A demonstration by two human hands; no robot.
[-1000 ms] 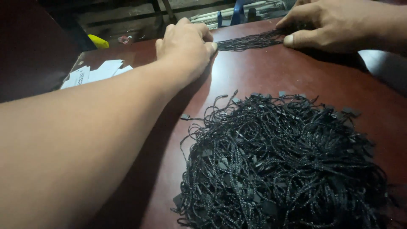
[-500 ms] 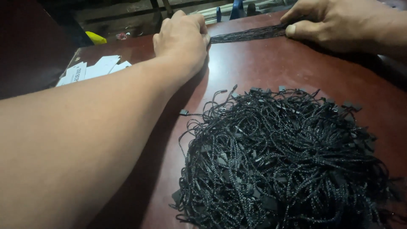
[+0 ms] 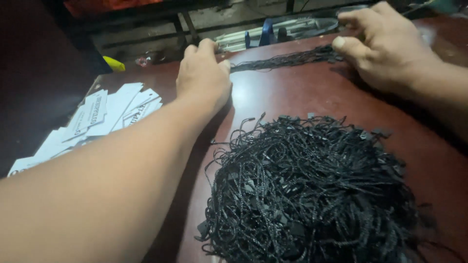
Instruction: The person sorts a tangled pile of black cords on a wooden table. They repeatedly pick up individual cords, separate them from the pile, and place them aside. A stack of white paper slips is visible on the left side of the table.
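Bundle of black cords (image 3: 287,59): thin, straightened, lying stretched across the far part of the reddish-brown counter (image 3: 292,95), running left to right between the two hands.

Left hand (image 3: 204,73): palm down, fingers curled, pressing on the left end of the bundle near the counter's far edge. Closed over the cord ends; forearm fills the lower left of the view.

Right hand (image 3: 385,46): at the right end of the bundle, thumb and forefinger pinched on the cords, other fingers bent above them.

Nearer the camera: large loose heap of black cords (image 3: 312,195), tangled, with small flat black tabs showing among the strands. Heap lies well apart from the stretched bundle, bare counter between them.

Left of the left arm: scattered white paper tags (image 3: 105,114), overlapping, on the counter's left side.

Beyond the far edge: a yellow object (image 3: 116,64), kind not discernible, and a blue item (image 3: 266,33) beside pale flat pieces, dimly lit.
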